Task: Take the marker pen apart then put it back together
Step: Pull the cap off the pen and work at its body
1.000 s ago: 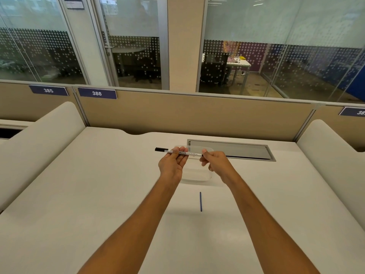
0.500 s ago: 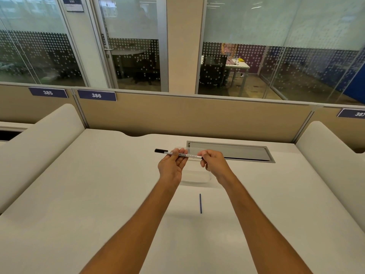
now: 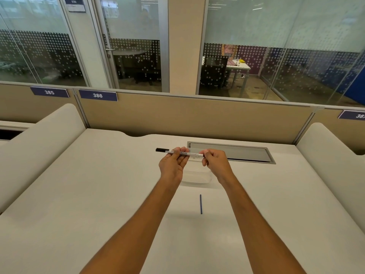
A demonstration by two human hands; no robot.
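A white-barrelled whiteboard marker pen (image 3: 192, 153) with a black left end (image 3: 162, 149) is held level above the desk, pointing left. My left hand (image 3: 172, 165) grips the barrel near its middle, fingers curled over it. At the pen's right end my right hand (image 3: 216, 164) pinches it with fingertips; that end is hidden by the fingers. A thin dark blue rod (image 3: 200, 204) lies loose on the desk nearer to me, between my forearms.
A clear plastic container (image 3: 198, 177) sits on the white desk (image 3: 98, 204) right below my hands. Behind it is a grey cable hatch (image 3: 237, 153). Beige partition panels and padded side dividers (image 3: 331, 153) bound the desk.
The hands and pen hold nearly the same place; my right hand has closed in slightly along the pen's right end. The blue rod has not moved.
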